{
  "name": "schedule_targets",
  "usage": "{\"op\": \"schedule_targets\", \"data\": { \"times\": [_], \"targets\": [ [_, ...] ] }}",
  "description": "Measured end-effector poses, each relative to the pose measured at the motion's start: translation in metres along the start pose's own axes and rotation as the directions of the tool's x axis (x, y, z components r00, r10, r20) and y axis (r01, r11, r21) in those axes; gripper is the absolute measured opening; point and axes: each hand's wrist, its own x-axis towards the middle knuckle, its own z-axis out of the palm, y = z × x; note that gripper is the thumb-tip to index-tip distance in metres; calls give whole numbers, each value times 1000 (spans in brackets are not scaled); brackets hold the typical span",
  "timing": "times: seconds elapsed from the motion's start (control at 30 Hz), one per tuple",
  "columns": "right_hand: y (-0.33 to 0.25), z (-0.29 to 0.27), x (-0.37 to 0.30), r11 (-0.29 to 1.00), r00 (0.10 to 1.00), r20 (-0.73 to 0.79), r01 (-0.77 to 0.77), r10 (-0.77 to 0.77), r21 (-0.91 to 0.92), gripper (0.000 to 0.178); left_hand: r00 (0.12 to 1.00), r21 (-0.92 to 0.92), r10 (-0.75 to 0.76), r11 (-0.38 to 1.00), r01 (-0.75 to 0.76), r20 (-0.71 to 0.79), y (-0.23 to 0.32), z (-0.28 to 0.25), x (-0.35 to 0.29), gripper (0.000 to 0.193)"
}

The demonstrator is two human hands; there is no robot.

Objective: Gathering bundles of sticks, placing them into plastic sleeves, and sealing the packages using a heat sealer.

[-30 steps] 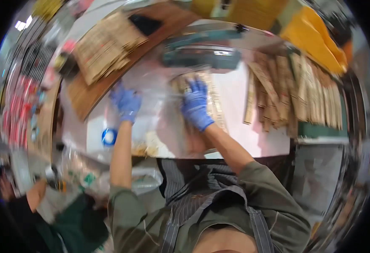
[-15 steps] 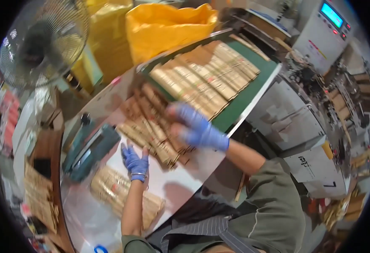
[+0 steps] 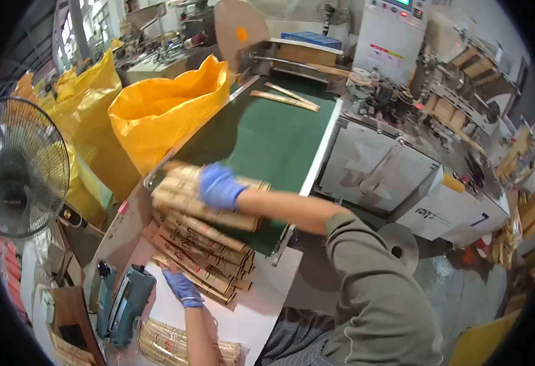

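A row of long brown paper chopstick packets (image 3: 179, 198) lies across the near end of the green conveyor belt (image 3: 267, 143). Over its far side curls my right hand (image 3: 220, 186), blue-gloved and slightly blurred, its fingertips hidden. Just below, a loose heap of the same packets (image 3: 203, 253) slants on the white tabletop (image 3: 267, 293). My left hand (image 3: 182, 288), also gloved, rests with outstretched fingers against the heap's near left edge. Close to my left forearm, a bundle of packets in clear plastic (image 3: 163, 344) lies on the table.
A teal bench device (image 3: 130, 305) stands left of the heap, with a fan (image 3: 26, 168) behind it. An open yellow sack (image 3: 169, 116) borders the belt's left side. Two loose strips (image 3: 285, 100) lie at its far end. White machine cabinets (image 3: 380, 165) stand to the right.
The packets spread along the belt are now gathered at its near end under my right hand. My left hand has come against the heap. The view has shifted, showing more of the far room.
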Motion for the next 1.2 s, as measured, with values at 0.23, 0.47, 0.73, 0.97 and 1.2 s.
{"op": "schedule_targets", "data": {
  "times": [0.23,0.47,0.73,0.97,1.2],
  "targets": [
    [-143,59,-11,779,977,78,-204,197,593,60,970,493,139,870,-23,-200,14,-33,36,71],
    [-162,94,-28,328,919,391,-385,51,863,98,994,155,-108,982,105,13,23,-63,21,59],
    [-168,50,-92,-483,912,300,-404,-280,777,51,972,151,27,987,-64,235,54,-44,-71,56],
    [-155,-37,-122,-336,932,-275,187,-236,923,113,789,558,166,622,-549,591,106,-46,-121,125],
    [-158,-39,-143,-365,912,-354,263,-208,893,123,669,-229,-202,836,498,716,122,0,-138,94]
  ]
}}
